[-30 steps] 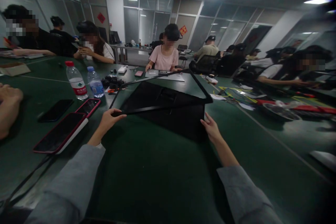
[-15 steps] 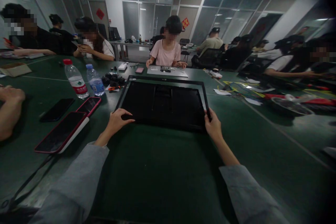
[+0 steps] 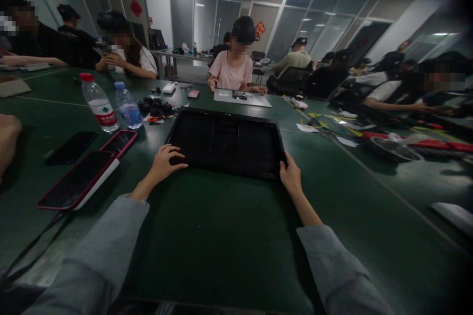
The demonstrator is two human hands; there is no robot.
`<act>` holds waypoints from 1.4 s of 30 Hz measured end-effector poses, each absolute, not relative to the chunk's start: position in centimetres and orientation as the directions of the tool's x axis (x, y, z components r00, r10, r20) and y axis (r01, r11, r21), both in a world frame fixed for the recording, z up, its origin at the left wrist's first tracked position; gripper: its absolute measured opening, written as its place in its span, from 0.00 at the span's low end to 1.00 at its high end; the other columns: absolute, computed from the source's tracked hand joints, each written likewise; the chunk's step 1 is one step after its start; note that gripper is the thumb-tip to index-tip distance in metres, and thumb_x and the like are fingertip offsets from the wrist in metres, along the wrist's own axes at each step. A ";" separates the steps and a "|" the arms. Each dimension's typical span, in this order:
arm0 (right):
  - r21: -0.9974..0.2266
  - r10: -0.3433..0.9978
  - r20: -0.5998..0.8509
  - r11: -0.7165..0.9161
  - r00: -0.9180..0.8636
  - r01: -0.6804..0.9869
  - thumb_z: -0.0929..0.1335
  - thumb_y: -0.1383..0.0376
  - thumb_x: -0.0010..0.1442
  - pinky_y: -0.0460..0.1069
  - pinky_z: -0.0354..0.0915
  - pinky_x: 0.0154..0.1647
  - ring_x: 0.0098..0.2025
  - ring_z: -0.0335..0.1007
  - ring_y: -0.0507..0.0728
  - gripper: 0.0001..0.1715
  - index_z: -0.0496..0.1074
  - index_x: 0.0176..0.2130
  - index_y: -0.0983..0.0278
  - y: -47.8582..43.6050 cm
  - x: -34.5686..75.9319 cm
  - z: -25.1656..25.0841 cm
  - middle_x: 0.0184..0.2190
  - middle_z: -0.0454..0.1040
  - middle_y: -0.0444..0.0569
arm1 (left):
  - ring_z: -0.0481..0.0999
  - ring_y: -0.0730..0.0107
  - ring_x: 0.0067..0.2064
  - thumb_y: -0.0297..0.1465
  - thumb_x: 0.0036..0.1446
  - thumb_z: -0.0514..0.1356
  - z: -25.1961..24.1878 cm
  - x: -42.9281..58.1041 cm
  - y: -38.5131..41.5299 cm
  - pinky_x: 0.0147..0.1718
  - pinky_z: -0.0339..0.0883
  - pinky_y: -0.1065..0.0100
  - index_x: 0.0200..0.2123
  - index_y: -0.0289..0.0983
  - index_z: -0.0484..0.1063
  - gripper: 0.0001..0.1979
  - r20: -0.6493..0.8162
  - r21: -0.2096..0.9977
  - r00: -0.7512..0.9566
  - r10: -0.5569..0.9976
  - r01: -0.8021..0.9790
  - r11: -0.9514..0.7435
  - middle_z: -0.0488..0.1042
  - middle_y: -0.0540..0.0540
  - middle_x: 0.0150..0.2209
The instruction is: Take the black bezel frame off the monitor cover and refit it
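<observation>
A flat black monitor panel (image 3: 227,142) with its thin black frame seated around it lies on the green table (image 3: 221,241) in front of me. My left hand (image 3: 164,162) rests on the panel's near left corner, fingers curled down onto the frame edge. At the near right corner, my right hand (image 3: 290,174) is wrapped around the frame edge. Both of my arms wear grey sleeves.
To the left lie a red-cased tablet (image 3: 77,179), a red-cased phone (image 3: 120,141), a black phone (image 3: 70,147), two water bottles (image 3: 99,108) and small black parts (image 3: 153,107). Another person's hand (image 3: 7,133) is at far left. A person in pink (image 3: 232,71) sits opposite. Cables and tools (image 3: 369,135) lie at right.
The thin black frame, lifted and tilted above the panel a second ago, has come down flat onto the panel. My right hand moved onto the frame's near right corner; my left stayed at the left corner.
</observation>
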State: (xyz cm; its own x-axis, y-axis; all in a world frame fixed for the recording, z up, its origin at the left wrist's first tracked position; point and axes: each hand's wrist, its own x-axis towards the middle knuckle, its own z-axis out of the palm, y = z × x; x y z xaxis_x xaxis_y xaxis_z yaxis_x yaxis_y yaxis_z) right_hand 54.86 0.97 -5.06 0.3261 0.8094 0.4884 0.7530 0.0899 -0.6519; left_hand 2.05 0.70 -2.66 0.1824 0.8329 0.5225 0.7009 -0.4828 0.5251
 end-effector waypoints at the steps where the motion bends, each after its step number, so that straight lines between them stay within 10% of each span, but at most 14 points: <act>1: -0.654 0.815 0.479 0.085 0.325 0.752 0.62 0.57 0.64 0.66 0.63 0.71 0.66 0.71 0.69 0.38 0.70 0.67 0.70 1.1 55.1 -5.1 0.63 0.74 0.64 | 0.68 0.44 0.67 0.50 0.56 0.72 -2.7 2.1 0.7 0.68 0.59 0.37 0.46 0.45 0.83 0.20 0.533 0.536 0.139 0.835 0.709 -0.460 0.78 0.40 0.58; 7: -0.698 0.838 0.460 0.137 0.293 0.703 0.66 0.56 0.62 0.68 0.62 0.72 0.66 0.71 0.68 0.36 0.71 0.66 0.67 1.7 56.5 -5.8 0.62 0.76 0.61 | 0.67 0.47 0.70 0.42 0.66 0.63 -3.4 1.5 1.5 0.71 0.58 0.44 0.65 0.37 0.71 0.28 0.436 0.712 -0.124 0.891 0.653 -0.257 0.72 0.34 0.67; 14: -0.806 0.849 0.416 0.178 0.327 0.564 0.72 0.55 0.56 0.70 0.65 0.69 0.62 0.75 0.69 0.36 0.71 0.61 0.63 1.9 56.8 -5.9 0.56 0.78 0.61 | 0.81 0.51 0.59 0.32 0.62 0.64 -3.1 0.1 2.1 0.61 0.72 0.52 0.63 0.34 0.76 0.26 0.269 0.845 -0.256 0.928 0.525 -0.101 0.78 0.35 0.62; 24: -0.963 0.938 0.148 0.065 0.314 0.261 0.75 0.42 0.51 0.68 0.75 0.57 0.49 0.81 0.67 0.47 0.68 0.62 0.59 1.1 55.7 -4.5 0.46 0.82 0.55 | 0.83 0.45 0.49 0.53 0.62 0.62 -1.5 -1.7 0.4 0.52 0.72 0.54 0.50 0.39 0.84 0.27 0.341 0.597 -0.313 0.887 0.800 0.053 0.85 0.36 0.45; 34: -0.588 0.889 0.378 0.012 0.261 0.809 0.65 0.54 0.64 0.75 0.66 0.62 0.51 0.79 0.76 0.35 0.69 0.64 0.67 1.3 55.1 -3.8 0.48 0.80 0.66 | 0.83 0.51 0.53 0.47 0.64 0.63 -2.2 -1.5 1.2 0.54 0.73 0.57 0.54 0.36 0.81 0.25 0.251 0.786 -0.266 0.931 0.617 -0.036 0.84 0.36 0.53; 42: -0.897 0.944 0.225 0.104 0.240 0.431 0.73 0.52 0.54 0.65 0.79 0.47 0.40 0.81 0.65 0.37 0.69 0.60 0.59 1.3 56.4 -3.6 0.40 0.83 0.51 | 0.83 0.50 0.52 0.52 0.60 0.64 -2.4 -2.8 2.0 0.52 0.75 0.57 0.56 0.34 0.80 0.31 0.174 0.814 -0.278 0.945 0.581 0.021 0.84 0.34 0.51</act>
